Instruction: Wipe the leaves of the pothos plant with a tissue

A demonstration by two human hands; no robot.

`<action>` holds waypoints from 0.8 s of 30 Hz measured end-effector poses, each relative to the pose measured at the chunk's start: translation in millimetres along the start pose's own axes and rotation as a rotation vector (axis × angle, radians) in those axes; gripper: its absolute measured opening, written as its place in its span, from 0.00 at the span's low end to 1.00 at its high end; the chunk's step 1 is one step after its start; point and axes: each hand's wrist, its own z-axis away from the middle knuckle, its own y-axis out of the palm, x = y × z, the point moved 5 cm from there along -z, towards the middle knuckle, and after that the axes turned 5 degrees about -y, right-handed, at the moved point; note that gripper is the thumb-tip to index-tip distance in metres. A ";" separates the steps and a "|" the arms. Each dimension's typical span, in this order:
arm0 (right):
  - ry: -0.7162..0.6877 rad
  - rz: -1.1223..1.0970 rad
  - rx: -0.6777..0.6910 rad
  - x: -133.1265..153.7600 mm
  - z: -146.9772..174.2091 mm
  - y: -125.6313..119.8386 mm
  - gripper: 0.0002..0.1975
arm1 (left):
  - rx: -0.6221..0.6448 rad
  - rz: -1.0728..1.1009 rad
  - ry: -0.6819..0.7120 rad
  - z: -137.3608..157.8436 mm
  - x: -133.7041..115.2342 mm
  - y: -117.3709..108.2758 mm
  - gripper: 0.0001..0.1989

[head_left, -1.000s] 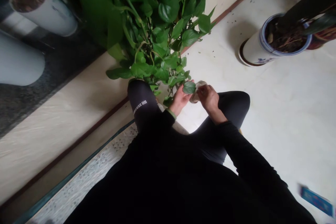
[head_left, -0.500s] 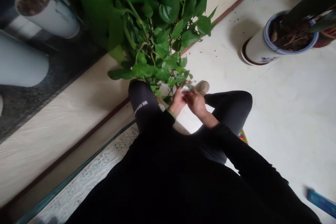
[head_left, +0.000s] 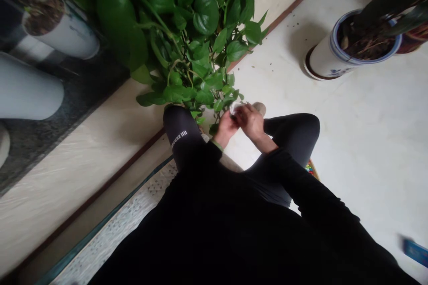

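A trailing plant with glossy green heart-shaped leaves [head_left: 202,53] hangs down in front of me, its lowest vines reaching my hands. At the vine tips my left hand [head_left: 226,130] is curled palm-up, with a bit of dark green leaf showing at its fingers. My right hand [head_left: 253,124] meets it from the right, fingers bent and pressed together on a crumpled white tissue [head_left: 235,107]. The tissue sticks out above the fingertips of both hands. How much of the leaf lies between the fingers is hidden.
White pots [head_left: 63,26] stand on a dark stone ledge [head_left: 83,91] at left. A blue-rimmed white planter [head_left: 326,58] sits on the pale floor at right. A blue box [head_left: 416,251] lies at lower right. My bent knees [head_left: 182,127] flank my hands.
The fingers of my right hand have shifted slightly up and left over the tissue. The leaf seen on top of the tissue before is now mostly covered. The view has tilted a little.
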 end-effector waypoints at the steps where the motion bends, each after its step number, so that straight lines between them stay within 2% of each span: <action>1: 0.049 -0.008 -0.037 -8.4 0.6 -2.2 0.14 | -0.009 -0.025 0.000 1.1 -0.8 -1.8 0.16; 8: 0.403 -0.210 -0.184 -74.7 15.5 -23.7 0.10 | 0.120 -0.045 0.001 6.1 -8.3 -1.5 0.19; 10: 0.399 -0.263 -0.313 -72.2 17.6 -32.8 0.11 | 0.127 -0.050 0.013 6.8 -9.6 0.1 0.20; 12: 0.272 -0.246 -0.395 -51.6 16.5 -37.3 0.12 | 0.104 -0.059 0.024 7.7 -9.2 2.2 0.21; 13: 0.183 -0.220 -0.378 -36.7 14.8 -35.2 0.12 | 0.092 -0.062 0.022 8.3 -8.3 3.8 0.21; 15: 0.020 -0.156 -0.235 -6.8 10.5 -21.9 0.11 | 0.084 -0.064 0.020 9.5 -6.6 7.7 0.22; 17: -0.040 -0.094 -0.075 9.6 7.8 -5.3 0.10 | 0.079 -0.071 0.028 10.1 -6.0 9.5 0.23; 20: 0.079 -0.048 -0.025 -3.4 6.4 2.6 0.11 | 0.009 -0.092 0.033 8.6 -6.6 2.8 0.21; 22: 0.188 -0.039 -0.063 -26.2 7.6 -4.6 0.12 | -0.006 -0.095 0.022 6.8 -7.2 -2.6 0.20; 24: 0.274 -0.036 -0.113 -46.8 9.7 -17.2 0.13 | 0.031 -0.089 0.021 5.2 -7.9 -4.2 0.19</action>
